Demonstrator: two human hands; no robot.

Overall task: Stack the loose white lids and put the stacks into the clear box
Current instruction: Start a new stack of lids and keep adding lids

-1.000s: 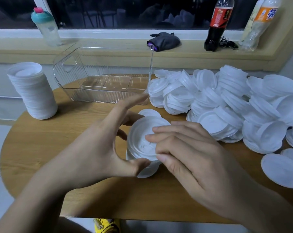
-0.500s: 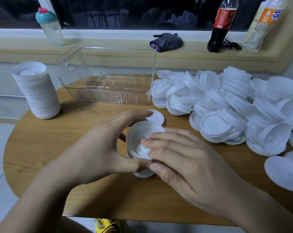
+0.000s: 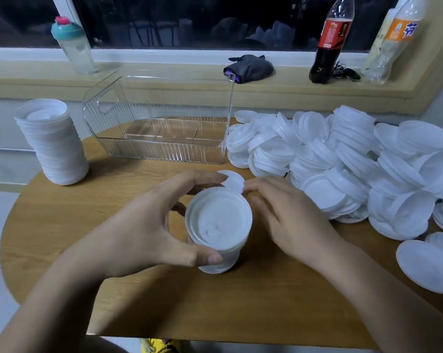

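Table [image 3: 215, 304]: left hand [image 3: 139, 230] grips lid stack [image 3: 219, 220]; bare wood in front.

Home room, likely living space: round wooden table [image 3: 62, 225] set by a wide window sill [image 3: 164, 90], night-dark window [image 3: 190, 19] behind; on the sill a cola bottle [image 3: 327, 47], an orange soda bottle [image 3: 393, 42], a shaker bottle [image 3: 74, 47] and a bundled dark cloth [image 3: 249, 67], ordinary household clutter

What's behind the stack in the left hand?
One loose lid lies flat on the table just behind the stack; the stack covers its near edge.
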